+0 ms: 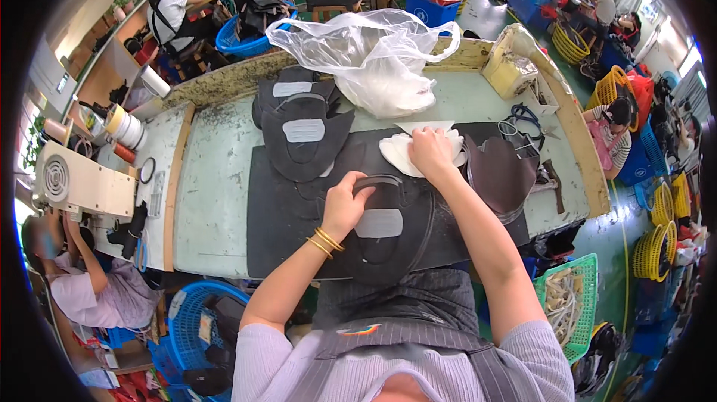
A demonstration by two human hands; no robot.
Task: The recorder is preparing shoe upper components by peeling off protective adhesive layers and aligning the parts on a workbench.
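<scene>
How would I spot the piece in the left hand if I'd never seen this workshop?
Find the pale worktable in the middle, then the black mat on it. At the mat's near edge is a black curved piece with a light grey patch, its upper rim pinched by the left hand. Similar patched pieces lie piled farther off; only this patched one is held.

A dark pinstriped apron (399, 334) covers a ribbed lilac top (260, 365); two gold bangles (321, 247) are worn.

Hands (345, 206) on black piece (409, 244), white stack (396, 154)
</scene>
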